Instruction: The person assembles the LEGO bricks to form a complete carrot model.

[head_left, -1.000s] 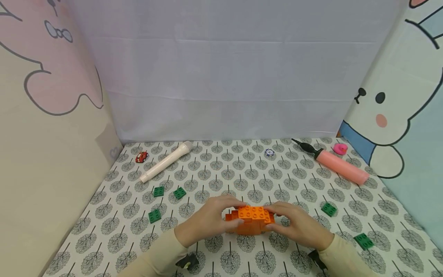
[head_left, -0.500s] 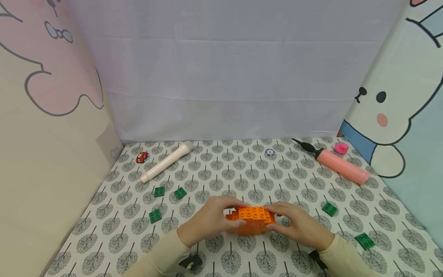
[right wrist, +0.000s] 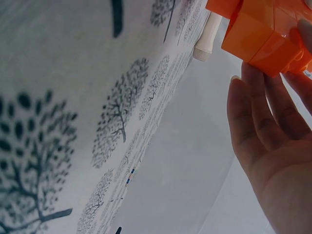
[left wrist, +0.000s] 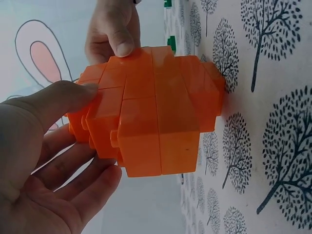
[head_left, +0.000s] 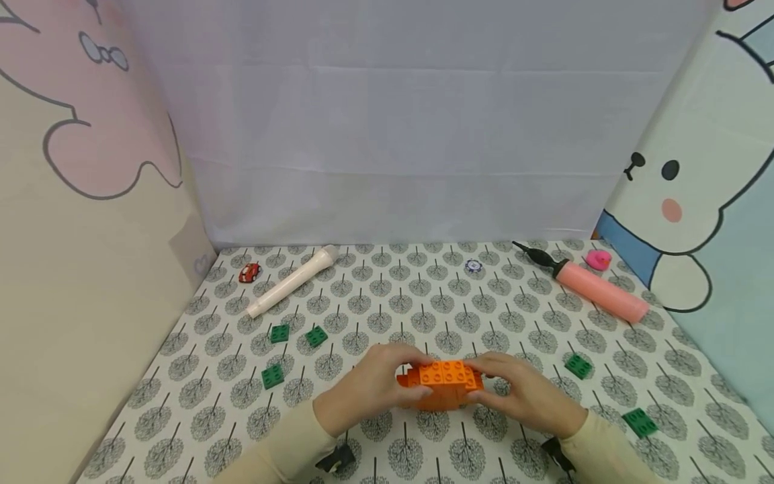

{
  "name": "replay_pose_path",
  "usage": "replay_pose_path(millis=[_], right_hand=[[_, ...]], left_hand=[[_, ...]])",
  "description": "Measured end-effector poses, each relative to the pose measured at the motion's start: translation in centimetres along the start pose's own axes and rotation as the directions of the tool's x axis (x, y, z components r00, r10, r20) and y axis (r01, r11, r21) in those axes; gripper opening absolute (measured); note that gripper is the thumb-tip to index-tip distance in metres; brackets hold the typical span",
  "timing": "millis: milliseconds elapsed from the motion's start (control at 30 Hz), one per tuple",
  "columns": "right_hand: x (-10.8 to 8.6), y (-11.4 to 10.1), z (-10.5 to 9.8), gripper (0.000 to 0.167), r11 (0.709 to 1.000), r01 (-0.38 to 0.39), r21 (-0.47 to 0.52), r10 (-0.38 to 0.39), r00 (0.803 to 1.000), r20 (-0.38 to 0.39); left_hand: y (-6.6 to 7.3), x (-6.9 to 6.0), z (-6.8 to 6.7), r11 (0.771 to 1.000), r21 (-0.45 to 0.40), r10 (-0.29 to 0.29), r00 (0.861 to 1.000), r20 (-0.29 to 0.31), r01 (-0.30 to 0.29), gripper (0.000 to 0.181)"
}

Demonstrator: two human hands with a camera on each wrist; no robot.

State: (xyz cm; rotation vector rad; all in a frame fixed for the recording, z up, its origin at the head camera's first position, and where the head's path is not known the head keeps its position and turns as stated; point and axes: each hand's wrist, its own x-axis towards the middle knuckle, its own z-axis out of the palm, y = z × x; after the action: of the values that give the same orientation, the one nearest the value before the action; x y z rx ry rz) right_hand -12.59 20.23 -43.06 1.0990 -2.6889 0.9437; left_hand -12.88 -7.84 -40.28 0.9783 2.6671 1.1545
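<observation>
Several orange toy bricks are joined into one stepped, rounded block (head_left: 444, 393), low over the patterned cloth at the near middle. Its studs face up in the head view. My left hand (head_left: 377, 383) grips its left end, thumb on the near face and fingers round the far side. At the right end my right hand (head_left: 526, 390) holds it the same way. The left wrist view shows the smooth stepped sides of the block (left wrist: 151, 107) with the left thumb pressed on them. In the right wrist view, fingertips touch a corner of the block (right wrist: 268, 39).
Loose green bricks lie left (head_left: 272, 376) and right (head_left: 639, 422). Farther back are a red toy car (head_left: 249, 272), a white microphone-shaped tube (head_left: 293, 281), a blue-white chip (head_left: 474, 266), a pink hand pump (head_left: 598, 289) and a pink toy duck (head_left: 598, 259). Cloth walls enclose the table.
Both hands keep their hold on the orange block, which stays in nearly the same place. The whole head view has shifted very slightly.
</observation>
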Motion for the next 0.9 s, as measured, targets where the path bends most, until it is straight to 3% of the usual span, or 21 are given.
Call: replay_pose_path(millis=[233,367,533,667,767,900], right_hand=[[-0.1,0.2,-0.1,0.045,1.000,-0.006,0.015,0.006,1.000,0.009],[-0.1,0.2,-0.3,0.046,0.999,-0.034,0.012,0.034,0.999,0.035],[-0.1,0.1,-0.4,0.047,0.999,-0.047,0.020,0.046,0.998,0.050],[-0.1,0.2,-0.3,0.047,0.999,-0.033,0.027,0.032,0.998,0.045],[-0.1,0.1,-0.3,0.047,0.999,-0.037,0.020,0.037,0.999,0.040],[-0.1,0.1,-0.3,0.048,0.998,-0.060,0.003,0.060,0.997,0.047]], left_hand=[[-0.3,-0.1,0.3,0.997,0.054,0.058,0.998,0.005,-0.058,0.038],[-0.9,-0.8,0.1,0.995,0.081,0.061,0.998,0.022,-0.062,0.049],[-2.8,-3.2,-1.5,0.989,0.149,-0.005,1.000,0.017,0.003,0.057],[-5.2,-5.8,-3.5,0.980,0.180,-0.077,0.996,-0.052,0.085,0.054],[-7.2,-7.8,-4.8,0.963,0.216,-0.141,0.985,-0.103,0.160,0.053],[-9.4,-10.5,-6.6,0.931,0.249,-0.233,0.960,-0.158,0.267,0.052]])
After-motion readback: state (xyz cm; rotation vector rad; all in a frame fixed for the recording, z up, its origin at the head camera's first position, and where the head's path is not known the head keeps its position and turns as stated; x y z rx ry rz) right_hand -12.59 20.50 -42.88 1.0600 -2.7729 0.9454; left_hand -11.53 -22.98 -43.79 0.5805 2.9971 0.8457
